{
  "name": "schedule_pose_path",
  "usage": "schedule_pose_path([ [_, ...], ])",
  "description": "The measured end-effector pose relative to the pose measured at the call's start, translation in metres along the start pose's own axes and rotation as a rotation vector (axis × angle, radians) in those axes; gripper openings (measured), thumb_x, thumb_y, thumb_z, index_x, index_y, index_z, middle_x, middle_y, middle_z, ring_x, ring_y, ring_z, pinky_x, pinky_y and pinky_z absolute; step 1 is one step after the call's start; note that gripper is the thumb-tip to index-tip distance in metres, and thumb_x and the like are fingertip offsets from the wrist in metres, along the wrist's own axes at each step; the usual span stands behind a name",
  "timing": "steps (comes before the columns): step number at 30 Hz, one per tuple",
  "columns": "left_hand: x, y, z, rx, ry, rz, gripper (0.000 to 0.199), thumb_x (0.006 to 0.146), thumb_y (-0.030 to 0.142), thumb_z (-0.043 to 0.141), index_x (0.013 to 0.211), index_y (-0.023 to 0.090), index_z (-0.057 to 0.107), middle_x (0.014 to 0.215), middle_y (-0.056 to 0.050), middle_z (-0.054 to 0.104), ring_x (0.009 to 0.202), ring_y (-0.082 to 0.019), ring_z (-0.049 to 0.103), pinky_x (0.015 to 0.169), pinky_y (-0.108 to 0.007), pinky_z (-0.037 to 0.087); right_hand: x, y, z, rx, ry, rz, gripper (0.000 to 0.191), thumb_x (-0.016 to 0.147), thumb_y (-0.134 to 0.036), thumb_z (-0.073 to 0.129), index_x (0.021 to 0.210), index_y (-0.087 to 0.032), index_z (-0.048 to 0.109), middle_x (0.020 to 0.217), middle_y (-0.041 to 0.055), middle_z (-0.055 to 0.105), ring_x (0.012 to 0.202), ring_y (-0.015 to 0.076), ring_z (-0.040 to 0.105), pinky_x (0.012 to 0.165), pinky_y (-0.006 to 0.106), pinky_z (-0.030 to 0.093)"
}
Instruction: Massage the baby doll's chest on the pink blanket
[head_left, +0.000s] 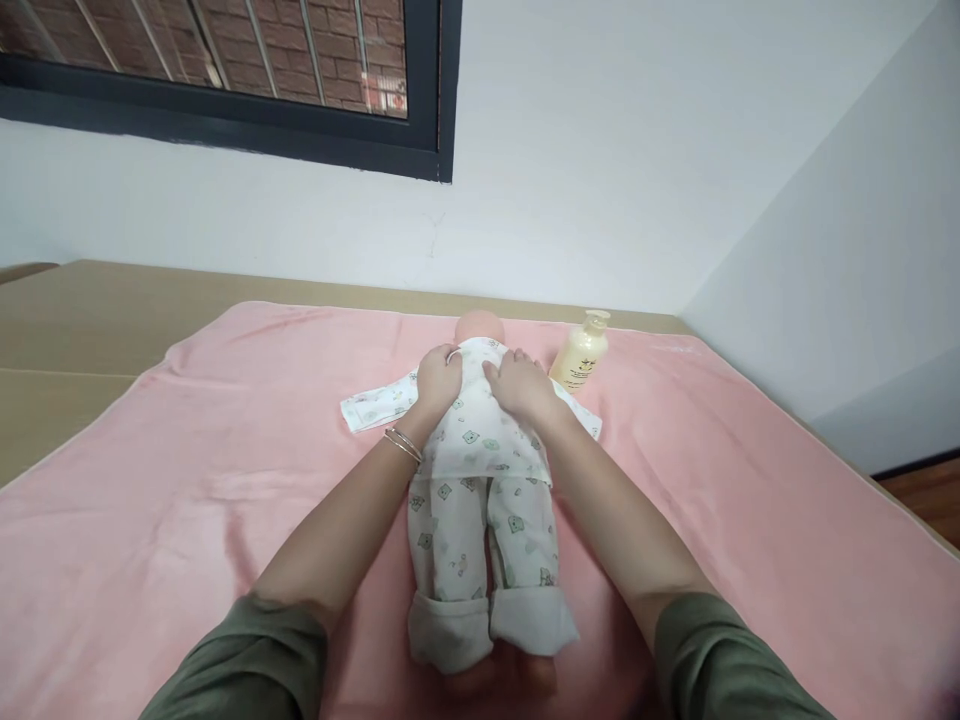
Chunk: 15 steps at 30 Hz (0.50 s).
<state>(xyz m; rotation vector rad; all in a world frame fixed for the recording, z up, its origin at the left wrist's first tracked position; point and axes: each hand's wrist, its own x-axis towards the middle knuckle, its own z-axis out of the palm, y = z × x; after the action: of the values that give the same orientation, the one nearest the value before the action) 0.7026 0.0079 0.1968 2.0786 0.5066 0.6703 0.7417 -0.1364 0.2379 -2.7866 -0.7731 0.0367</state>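
A baby doll [480, 326] lies stretched out on a pink blanket, its bald head pointing away from me. It wears a white printed shirt [480, 440] and matching trousers [459, 530] with turned-up cuffs. At the shirt's left shoulder, my left hand [439, 380] is closed on the cloth, thumb uppermost. My right hand [521, 385] rests on the opposite shoulder, its thumb and fingers apart. Both sleeves spread outward, the right one partly hidden behind my forearm. Which way the doll faces cannot be made out. Its feet show dimly below the cuffs.
A pale yellow pump bottle [579, 355] stands on the pink blanket [247, 430], just beyond my right hand. Under the blanket is a tan surface [97, 310], reaching a white wall [570, 150]. A dark-framed window [427, 90] is at upper left.
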Motion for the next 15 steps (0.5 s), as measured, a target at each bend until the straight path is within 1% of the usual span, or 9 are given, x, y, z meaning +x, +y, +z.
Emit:
schedule_pose_path([
  [1,0.0,-0.001,0.0,-0.011,0.003,-0.004,0.031,0.089,0.023,0.045,0.101,0.018,0.073,0.114,-0.01,0.075,0.11,-0.026,0.066,0.1,-0.036,0.048,-0.009,-0.01,0.004,-0.049,0.026,-0.032,0.066,0.104,-0.04,0.03,0.15,0.007,0.039,0.155,0.0324,0.039,0.149,0.0392,0.036,0.12,0.054,0.027],
  [2,0.0,-0.002,-0.001,-0.024,0.005,-0.01,0.03,0.088,0.023,0.045,0.1,0.018,0.073,0.113,-0.01,0.076,0.109,-0.026,0.066,0.1,-0.035,0.048,-0.017,-0.02,0.007,-0.089,0.048,-0.113,0.063,0.102,-0.033,0.033,0.151,0.006,0.037,0.156,0.0314,0.038,0.15,0.0386,0.034,0.121,0.054,0.025],
  [4,0.001,-0.004,-0.002,-0.052,0.007,-0.028,0.031,0.087,0.021,0.044,0.098,0.017,0.073,0.11,-0.01,0.076,0.106,-0.024,0.067,0.098,-0.032,0.049,-0.026,-0.035,0.014,-0.123,0.068,-0.33,0.061,0.098,-0.023,0.036,0.153,0.004,0.035,0.16,0.0268,0.034,0.153,0.035,0.027,0.125,0.052,0.02],
  [6,0.001,-0.006,-0.003,-0.066,0.023,-0.037,0.034,0.086,0.018,0.041,0.098,0.016,0.073,0.109,-0.01,0.076,0.104,-0.022,0.068,0.097,-0.03,0.049,-0.021,-0.035,0.016,-0.087,0.047,-0.493,0.06,0.098,-0.02,0.036,0.155,-0.002,0.037,0.162,0.0205,0.034,0.155,0.0298,0.024,0.127,0.05,0.014],
  [7,0.001,-0.006,-0.004,-0.064,0.034,-0.034,0.036,0.086,0.017,0.04,0.098,0.016,0.074,0.108,-0.01,0.076,0.104,-0.022,0.068,0.097,-0.03,0.049,-0.014,-0.03,0.016,-0.046,0.029,-0.524,0.059,0.098,-0.021,0.035,0.155,-0.005,0.039,0.163,0.0174,0.035,0.156,0.0276,0.023,0.128,0.049,0.012],
  [9,0.001,-0.006,-0.003,-0.043,0.049,-0.017,0.036,0.086,0.017,0.04,0.099,0.016,0.074,0.109,-0.01,0.076,0.105,-0.023,0.067,0.098,-0.031,0.048,0.005,-0.011,0.012,0.056,-0.011,-0.507,0.056,0.101,-0.028,0.035,0.155,-0.013,0.041,0.164,0.012,0.034,0.157,0.0253,0.021,0.128,0.051,0.01],
  [11,0.0,-0.005,-0.002,-0.026,0.052,0.001,0.036,0.086,0.018,0.042,0.1,0.017,0.074,0.109,-0.009,0.076,0.106,-0.023,0.067,0.098,-0.032,0.048,0.022,0.009,0.007,0.148,-0.03,-0.411,0.058,0.103,-0.037,0.035,0.157,-0.017,0.039,0.167,0.01,0.029,0.158,0.0257,0.016,0.127,0.053,0.01],
  [13,0.0,-0.004,0.0,-0.025,0.057,0.008,0.035,0.085,0.018,0.042,0.099,0.017,0.075,0.108,-0.008,0.076,0.105,-0.023,0.067,0.098,-0.033,0.048,0.027,0.019,0.004,0.174,-0.035,-0.323,0.061,0.104,-0.043,0.032,0.159,-0.016,0.033,0.168,0.011,0.024,0.158,0.0269,0.014,0.127,0.055,0.011],
  [15,-0.001,-0.003,0.0,-0.032,0.063,0.005,0.035,0.085,0.018,0.043,0.098,0.017,0.075,0.106,-0.008,0.077,0.103,-0.023,0.067,0.096,-0.032,0.048,0.02,0.013,0.005,0.121,-0.013,-0.226,0.063,0.105,-0.041,0.029,0.16,-0.01,0.029,0.167,0.0166,0.025,0.157,0.03,0.02,0.125,0.056,0.015],
])
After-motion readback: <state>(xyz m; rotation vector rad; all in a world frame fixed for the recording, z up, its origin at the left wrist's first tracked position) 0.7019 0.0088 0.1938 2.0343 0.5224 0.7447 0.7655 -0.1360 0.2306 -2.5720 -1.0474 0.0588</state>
